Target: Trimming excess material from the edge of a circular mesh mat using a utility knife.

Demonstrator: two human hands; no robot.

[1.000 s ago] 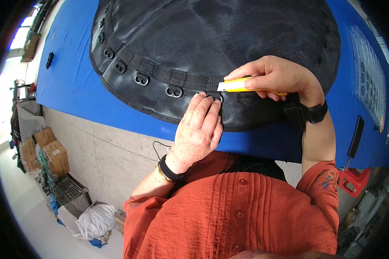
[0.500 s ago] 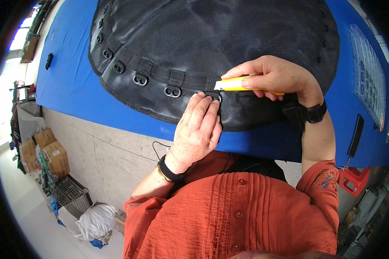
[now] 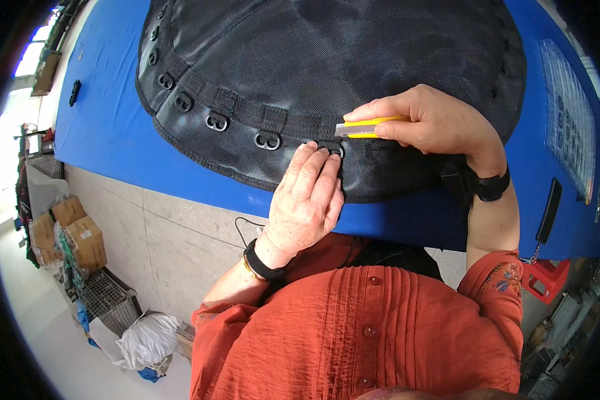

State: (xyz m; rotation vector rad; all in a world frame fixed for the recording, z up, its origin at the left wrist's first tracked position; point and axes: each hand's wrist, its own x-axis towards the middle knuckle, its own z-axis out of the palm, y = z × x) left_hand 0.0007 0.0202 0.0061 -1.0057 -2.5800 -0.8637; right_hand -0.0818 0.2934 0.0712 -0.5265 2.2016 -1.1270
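Note:
A large black woven mesh sheet (image 3: 280,60) with a curved, bound edge lies on the blue table. Along its border runs a black webbing strip, from which several metal double-loop rings (image 3: 268,141) hang on short tabs. My right hand (image 3: 440,127) is closed around a yellow utility knife (image 3: 367,128), its blade pointing left, at the webbing above a ring tab. My left hand (image 3: 305,197) rests on the sheet just below the blade, fingers stretched out and pressing beside that ring, which they partly cover. Whether the blade touches the webbing I cannot tell.
The blue table (image 3: 107,127) reaches out on both sides of the sheet. At its right lie a clear plastic sheet (image 3: 567,113) and a long black object (image 3: 549,210). A red stool (image 3: 547,280) stands below there. Cardboard boxes (image 3: 85,240) and a white sack (image 3: 150,340) sit on the floor at left.
My right hand with the knife has shifted slightly right and up, and the knife has turned so more of its blade side shows. My left hand has stayed in place.

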